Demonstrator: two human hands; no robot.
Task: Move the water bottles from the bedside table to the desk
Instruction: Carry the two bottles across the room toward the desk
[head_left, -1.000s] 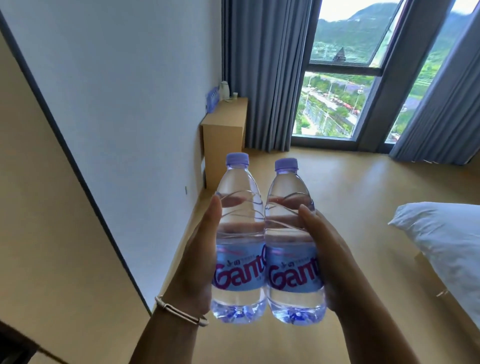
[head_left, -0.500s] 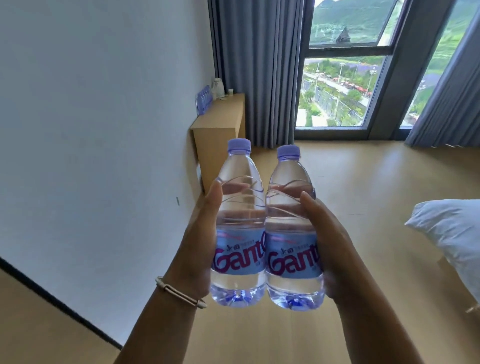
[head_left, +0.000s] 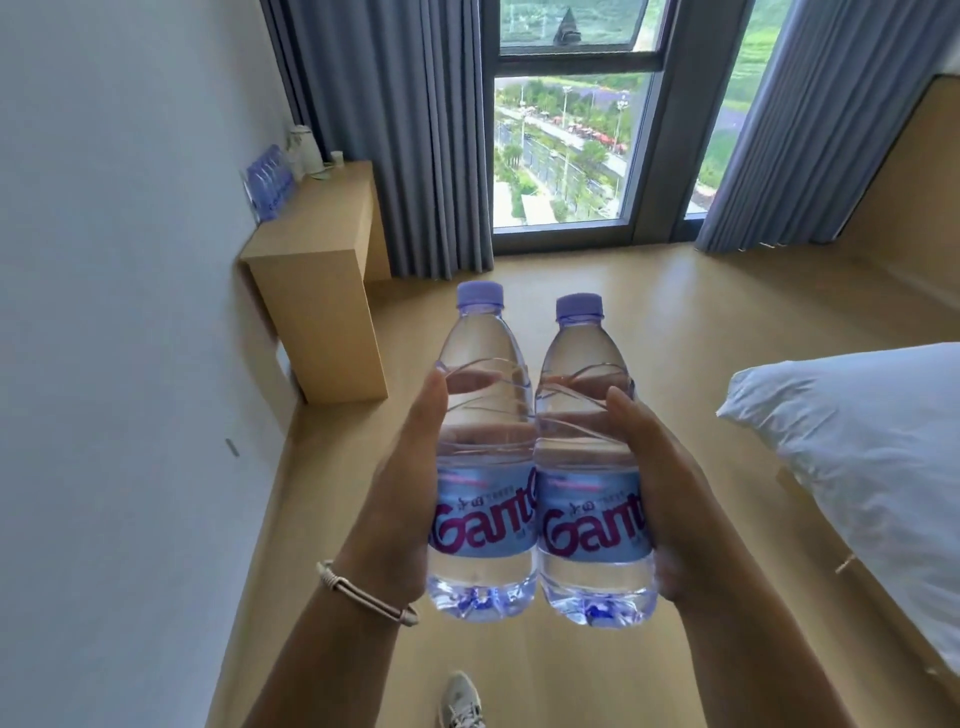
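Two clear water bottles with purple caps and blue labels are held upright side by side in front of me. My left hand (head_left: 400, 499) grips the left bottle (head_left: 483, 415), my right hand (head_left: 660, 483) grips the right bottle (head_left: 587, 410). The bottles touch each other. Ahead on the left, against the wall, stands the wooden desk (head_left: 322, 249). Several more bottles (head_left: 267, 182) stand in a row along its wall side, next to a white kettle (head_left: 306, 153).
Wooden floor (head_left: 571, 291) stretches ahead to a window (head_left: 566, 150) with grey curtains (head_left: 395, 130). A white pillow (head_left: 852, 457) on a bed lies at the right. A white wall (head_left: 119, 312) runs along the left. My shoe (head_left: 460, 701) shows at the bottom.
I have moved forward along the wall; the desk and window are nearer and the view tilts further down. Both hands still hold the bottles the same way.
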